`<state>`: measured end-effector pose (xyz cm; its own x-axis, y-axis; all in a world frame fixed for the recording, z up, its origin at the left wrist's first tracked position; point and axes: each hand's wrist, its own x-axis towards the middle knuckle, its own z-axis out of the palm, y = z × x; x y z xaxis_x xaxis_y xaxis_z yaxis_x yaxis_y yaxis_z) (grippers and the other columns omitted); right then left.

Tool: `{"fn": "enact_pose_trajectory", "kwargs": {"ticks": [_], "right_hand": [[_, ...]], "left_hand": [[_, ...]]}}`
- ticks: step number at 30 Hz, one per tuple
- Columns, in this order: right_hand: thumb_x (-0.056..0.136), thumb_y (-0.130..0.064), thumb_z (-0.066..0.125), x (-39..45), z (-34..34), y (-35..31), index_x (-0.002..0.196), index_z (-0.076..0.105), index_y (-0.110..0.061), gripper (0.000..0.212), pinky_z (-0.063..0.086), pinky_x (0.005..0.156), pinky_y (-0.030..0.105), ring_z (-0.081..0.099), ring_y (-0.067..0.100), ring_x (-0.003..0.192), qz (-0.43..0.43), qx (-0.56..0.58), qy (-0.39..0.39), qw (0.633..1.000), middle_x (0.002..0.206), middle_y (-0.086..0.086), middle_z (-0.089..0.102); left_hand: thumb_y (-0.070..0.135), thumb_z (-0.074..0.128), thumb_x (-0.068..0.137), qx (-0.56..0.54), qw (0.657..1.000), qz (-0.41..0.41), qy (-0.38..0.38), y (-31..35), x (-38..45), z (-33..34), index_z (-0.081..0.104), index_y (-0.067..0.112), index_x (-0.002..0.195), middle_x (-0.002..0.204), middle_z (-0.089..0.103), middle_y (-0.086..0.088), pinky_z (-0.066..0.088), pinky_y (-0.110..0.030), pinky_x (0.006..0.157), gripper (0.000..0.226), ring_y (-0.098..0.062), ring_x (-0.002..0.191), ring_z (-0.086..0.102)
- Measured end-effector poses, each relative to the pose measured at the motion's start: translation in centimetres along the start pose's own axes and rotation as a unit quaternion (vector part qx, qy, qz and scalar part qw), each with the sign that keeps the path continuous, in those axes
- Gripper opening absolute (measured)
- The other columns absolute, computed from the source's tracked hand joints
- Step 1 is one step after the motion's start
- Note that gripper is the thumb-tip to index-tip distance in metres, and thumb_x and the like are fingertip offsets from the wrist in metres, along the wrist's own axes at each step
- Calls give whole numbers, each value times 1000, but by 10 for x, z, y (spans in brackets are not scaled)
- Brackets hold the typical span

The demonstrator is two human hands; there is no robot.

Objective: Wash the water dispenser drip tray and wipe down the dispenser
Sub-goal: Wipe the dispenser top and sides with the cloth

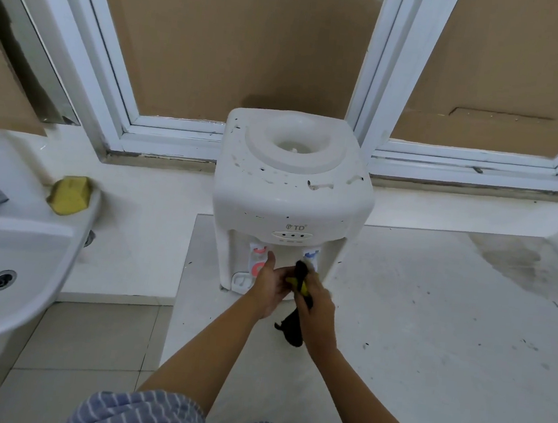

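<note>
Right hand (317,306) grips a limp dark cloth (294,330); left hand (268,287) reaches open-fingered for the drip tray (242,280) — probably light, stiff plastic, best lifted by its front edge.

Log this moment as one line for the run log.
right hand grips black-yellow cloth | left hand at dispenser tap bay | tray in place

The white water dispenser (292,192) carries the brand mark "TD" on its front panel, above three small buttons
</note>
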<state>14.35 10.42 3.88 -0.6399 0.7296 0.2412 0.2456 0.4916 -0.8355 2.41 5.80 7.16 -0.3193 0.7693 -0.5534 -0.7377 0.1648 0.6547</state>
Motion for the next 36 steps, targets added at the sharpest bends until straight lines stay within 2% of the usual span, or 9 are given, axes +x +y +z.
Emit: {"fn": "enact_pose_trajectory", "kwargs": {"ticks": [3, 5, 8, 17, 23, 27, 32, 34, 36], "right_hand": [[93, -5, 60, -8, -1, 8, 145, 44, -12, 56, 33, 95, -1, 55, 5, 113, 7, -25, -41, 999, 135, -3, 57], [92, -6, 61, -9, -8, 9, 135, 56, -11, 43, 33, 98, 1, 56, 11, 118, 21, -15, -2, 1000, 131, -9, 56], [94, -10, 62, -7, -16, 12, 124, 65, -11, 31, 44, 100, 20, 57, 14, 114, 47, 5, 101, 994, 123, -4, 58], [94, -9, 61, 1, -30, 4, 124, 64, -6, 30, 44, 98, 14, 56, 9, 112, 44, 23, 174, 984, 120, 1, 57], [94, -8, 61, 5, -25, 4, 128, 62, -12, 35, 43, 105, 26, 54, 10, 118, -3, -14, 107, 994, 126, -6, 55], [95, -11, 59, 4, -19, 2, 130, 61, -12, 35, 44, 106, 28, 53, 9, 117, 38, 9, 133, 990, 126, -2, 55], [94, -9, 60, 11, -12, -9, 134, 57, -10, 39, 34, 103, 6, 48, 1, 120, 27, 4, 104, 994, 130, -4, 48], [95, -7, 58, 9, -3, -14, 133, 57, -9, 38, 34, 94, -1, 49, -10, 116, 41, 16, 57, 997, 130, -5, 47], [94, -6, 59, 1, 4, -10, 132, 58, -8, 38, 38, 93, 1, 54, -2, 115, 50, 19, 16, 998, 127, -6, 50]], "left_hand": [[51, 12, 101, -12, 1000, -9, -11, 1, 0, -1, 56, 2, 127, 119, 65, -14, 46, -30, 91, 71, -23, 110, 59], [41, 16, 102, 10, 1000, -5, 8, 1, -2, 0, 58, 1, 125, 119, 65, -15, 43, -30, 98, 62, -22, 108, 58], [38, 27, 102, 35, 999, 3, 34, 0, -2, 5, 52, 2, 134, 136, 54, -12, 26, -33, 116, 54, -24, 129, 45], [45, 33, 101, 31, 998, -23, 44, 1, 1, 9, 55, -4, 123, 114, 62, -16, 43, -36, 103, 57, -28, 103, 59], [40, 30, 103, 4, 999, 4, 43, 1, -7, 16, 49, -2, 132, 127, 57, -17, 35, -36, 113, 55, -28, 119, 52], [39, 29, 104, -4, 999, 12, 39, 3, -8, 19, 47, -4, 135, 125, 57, -17, 30, -34, 116, 56, -29, 131, 46], [40, 28, 104, -12, 1000, 9, 22, 3, -7, 17, 46, -4, 136, 133, 55, -20, 32, -35, 115, 58, -28, 131, 47], [41, 27, 103, -13, 1000, 2, 12, 3, -6, 15, 47, -4, 135, 122, 62, -17, 42, -34, 105, 58, -26, 118, 56], [43, 28, 102, -8, 1000, -6, 11, 4, -6, 14, 51, -3, 132, 110, 66, -15, 49, -32, 90, 60, -25, 104, 61]]}}
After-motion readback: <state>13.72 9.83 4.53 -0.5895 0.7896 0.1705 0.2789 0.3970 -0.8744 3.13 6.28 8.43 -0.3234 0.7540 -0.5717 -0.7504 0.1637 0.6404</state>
